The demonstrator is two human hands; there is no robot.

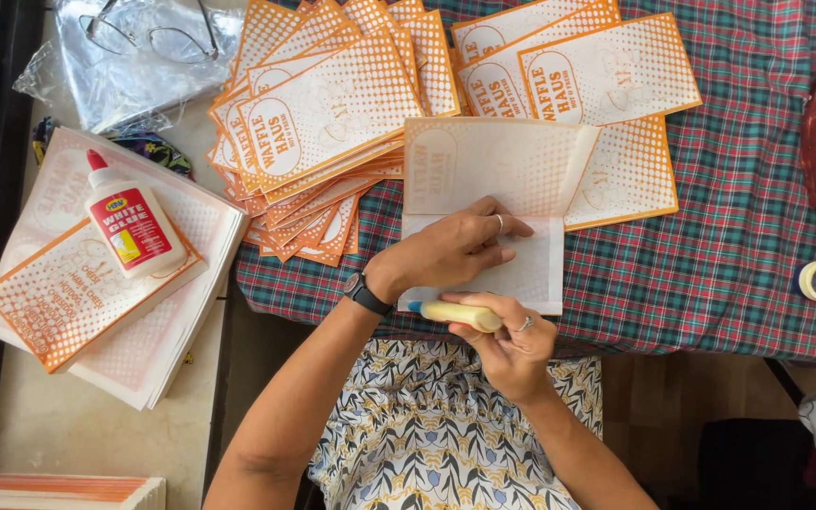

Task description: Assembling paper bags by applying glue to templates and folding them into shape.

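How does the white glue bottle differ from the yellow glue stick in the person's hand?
The white glue bottle is larger, with a red cap and red label; the glue stick is slim, pale yellow, blue-tipped. The bottle lies untouched on a paper stack at left; the right hand holds the stick against the folded sheet.

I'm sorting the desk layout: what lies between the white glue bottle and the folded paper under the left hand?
In the head view, between the white glue bottle and the folded paper under the left hand lies a fanned pile of orange-and-white printed sheets.
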